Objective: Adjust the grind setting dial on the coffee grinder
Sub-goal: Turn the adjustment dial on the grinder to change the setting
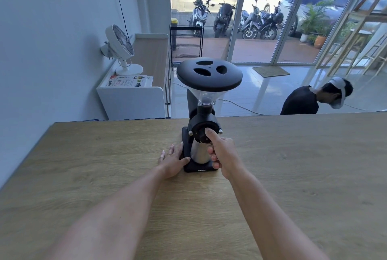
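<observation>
Pale oak-grain wood fills the lower half of the frame: the table (293, 176), bare apart from one machine. That machine, the coffee grinder (202, 113), stands upright at the centre of the frame, near the table's far edge, its black lid (209, 80) topping a clear hopper and its flat black base (199, 167) resting on the wood. A steel cup (200, 153) sits on the base under the grinding head.

The left hand (172, 161) lies flat and open on the table, fingers spread, its fingertips against the left side of the base — it looks to be steadying the grinder, holding nothing.

The right hand (223, 153) is closed on the grind setting dial (204, 135), the round black knob on the front of the grinding head, just below centre frame. The thumb presses the dial's upper right; the other fingers curl beneath and mostly hide the far side of the pinch.

By my reading, the turning step itself is in hand. The next move calls for a small, controlled wrist rotation — with the left hand bracing the base so the grinder does not slide or twist.
</observation>
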The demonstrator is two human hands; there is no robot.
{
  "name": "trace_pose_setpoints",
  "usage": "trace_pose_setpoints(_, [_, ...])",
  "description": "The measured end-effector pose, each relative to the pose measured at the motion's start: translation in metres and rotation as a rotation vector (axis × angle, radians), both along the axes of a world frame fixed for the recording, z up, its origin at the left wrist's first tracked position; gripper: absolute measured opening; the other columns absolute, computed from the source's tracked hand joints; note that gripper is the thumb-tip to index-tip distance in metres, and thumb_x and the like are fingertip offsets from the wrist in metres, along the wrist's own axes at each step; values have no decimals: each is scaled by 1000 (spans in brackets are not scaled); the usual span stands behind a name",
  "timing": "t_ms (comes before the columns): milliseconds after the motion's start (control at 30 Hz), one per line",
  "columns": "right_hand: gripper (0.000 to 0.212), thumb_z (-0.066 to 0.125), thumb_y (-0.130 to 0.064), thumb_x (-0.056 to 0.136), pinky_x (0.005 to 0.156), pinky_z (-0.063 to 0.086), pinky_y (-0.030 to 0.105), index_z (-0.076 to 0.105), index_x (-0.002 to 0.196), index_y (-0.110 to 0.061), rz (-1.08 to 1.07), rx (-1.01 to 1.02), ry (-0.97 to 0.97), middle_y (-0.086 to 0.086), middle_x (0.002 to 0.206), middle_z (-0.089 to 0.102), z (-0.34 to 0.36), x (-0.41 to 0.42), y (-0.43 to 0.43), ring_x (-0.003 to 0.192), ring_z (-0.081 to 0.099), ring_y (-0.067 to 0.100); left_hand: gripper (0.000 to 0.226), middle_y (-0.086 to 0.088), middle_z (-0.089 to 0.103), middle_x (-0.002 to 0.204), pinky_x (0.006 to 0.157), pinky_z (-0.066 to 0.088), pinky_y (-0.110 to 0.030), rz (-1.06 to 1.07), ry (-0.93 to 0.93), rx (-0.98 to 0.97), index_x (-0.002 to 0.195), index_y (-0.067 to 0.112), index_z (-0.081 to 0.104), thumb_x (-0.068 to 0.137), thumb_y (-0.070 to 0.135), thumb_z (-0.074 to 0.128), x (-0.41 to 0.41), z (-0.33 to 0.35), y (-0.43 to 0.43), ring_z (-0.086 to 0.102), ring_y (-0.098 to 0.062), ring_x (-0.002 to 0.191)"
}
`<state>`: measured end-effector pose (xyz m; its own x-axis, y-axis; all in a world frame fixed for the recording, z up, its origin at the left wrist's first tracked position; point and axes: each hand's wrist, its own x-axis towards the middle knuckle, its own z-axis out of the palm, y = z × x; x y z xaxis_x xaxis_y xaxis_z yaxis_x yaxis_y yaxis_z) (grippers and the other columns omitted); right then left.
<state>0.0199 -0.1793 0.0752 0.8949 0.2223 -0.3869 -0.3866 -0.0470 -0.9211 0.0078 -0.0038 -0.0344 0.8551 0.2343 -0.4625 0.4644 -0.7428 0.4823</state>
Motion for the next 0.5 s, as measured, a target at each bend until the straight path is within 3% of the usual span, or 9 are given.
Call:
trace_pose_setpoints(167, [32,70,-43,91,34,22,18,58,87,-14,-27,26,0,-6,49,42,-3,1,2,37,30,7,70,-2,-11,163,119,-7,-45,-3,0,-4,152,44,-7,96,59,33,1,-1,1,-16,-37,147])
trace_pose_setpoints(333, [39,73,-41,90,35,21,19,48,69,-19,-43,26,-38,-5,51,39,-2,0,1,36,27,6,70,-4,-11,163,118,-9,-43,-11,-7,-1,152,43,-7,96,58,33,2,-3,1,-18,-36,146])
trace_pose_setpoints(500, [40,75,-40,89,34,21,19,48,68,-19,-47,20,-58,-6,49,39,-1,-1,1,34,27,6,70,-3,-10,163,118,-8,-43,-10,-7,-3,152,43,-6,96,58,33,1,-2,1,-17,-35,147])
